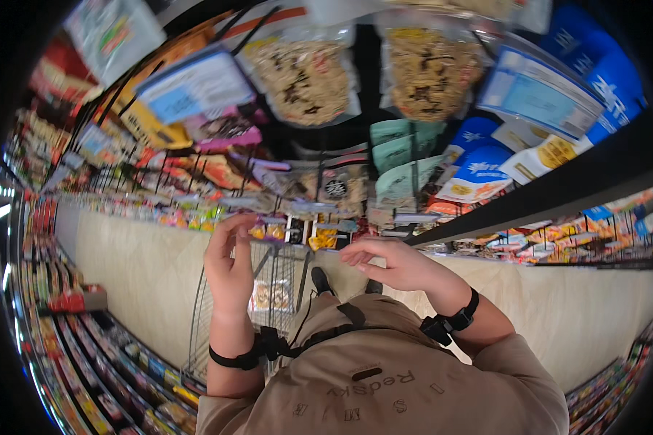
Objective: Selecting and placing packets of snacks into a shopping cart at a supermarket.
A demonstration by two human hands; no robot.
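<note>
My left hand (230, 263) is raised above the rim of a wire shopping cart (200, 321), its fingers loosely curved and nothing in its grasp. A clear plastic food packet (272, 295) lies inside the cart. In front of my body, my right hand (386, 262) hangs with bent fingers and a separate thumb, also holding nothing. Ahead of both hands, packaged food hangs from hooks on a tall rack. Two see-through bags of pale dried food (305, 76) hang near the top. Mint-green pouches (405, 174) and blue-and-white packets (476, 174) hang lower, beyond my right hand.
Price tag holders (196, 84) jut out from the rack. A dark upright post (538, 185) divides the display on the right. Stocked shelves (103, 364) run along the left, with a red box (79, 299) at their near side. Pale flooring (136, 261) extends along the aisle.
</note>
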